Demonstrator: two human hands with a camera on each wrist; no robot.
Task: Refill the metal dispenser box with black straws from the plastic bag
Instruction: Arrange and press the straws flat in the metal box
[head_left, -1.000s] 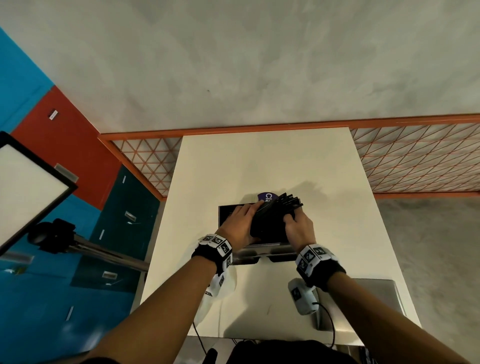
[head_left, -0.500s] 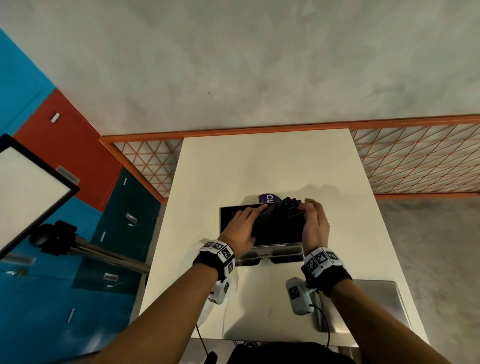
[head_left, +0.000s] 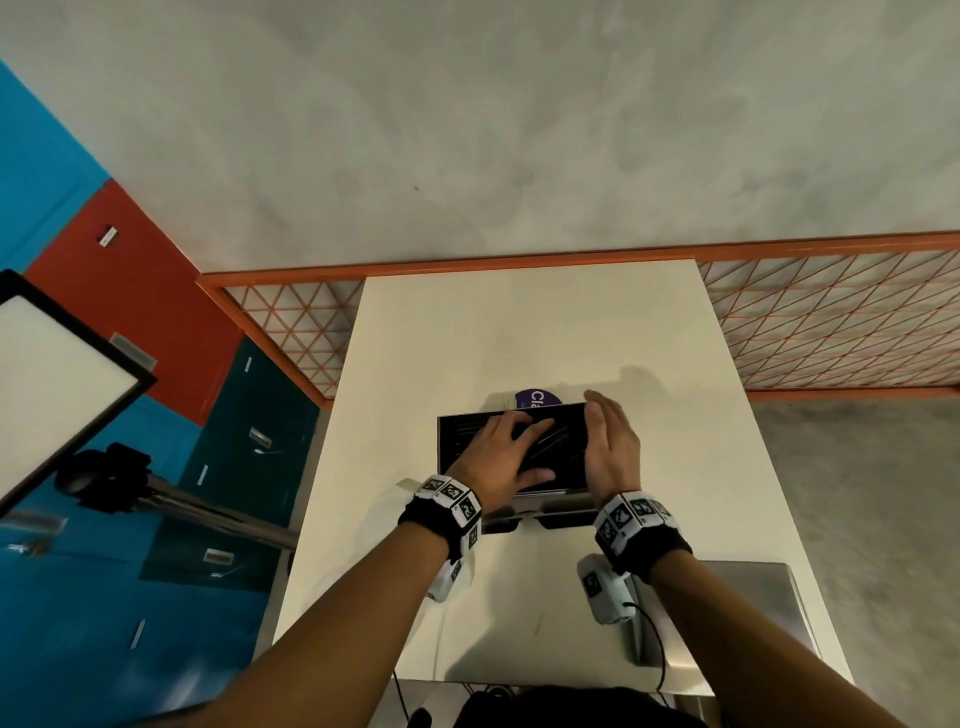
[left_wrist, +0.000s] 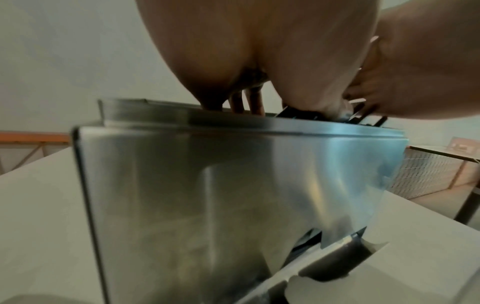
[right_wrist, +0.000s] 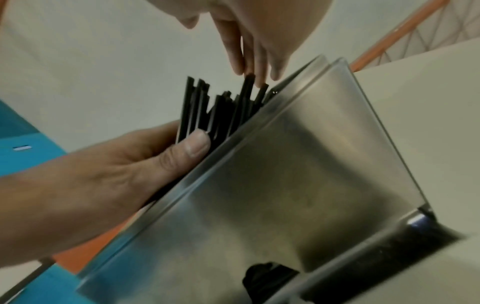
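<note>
The metal dispenser box (head_left: 460, 447) stands open-topped in the middle of the white table. A bundle of black straws (head_left: 563, 447) lies slanted in it, with ends sticking up past the rim (right_wrist: 218, 109). My left hand (head_left: 519, 449) lies over the bundle; its thumb (right_wrist: 193, 144) and hidden fingers grip the straws. My right hand (head_left: 602, 426) stands flat at the box's right end. Its straight fingertips (right_wrist: 259, 78) touch the straw ends. A plastic bag with a purple label (head_left: 537, 399) peeks out behind the box.
A flat metal lid (head_left: 753, 613) lies on the table's near right corner. The table (head_left: 519, 322) has bare surface beyond the box. An orange mesh railing (head_left: 831, 322) runs behind it and a light panel on a stand (head_left: 52, 374) is at far left.
My right hand let go of the bundle, slid to the box's right end and straightened. The straws sank lower into the box. My left hand stayed on them.
</note>
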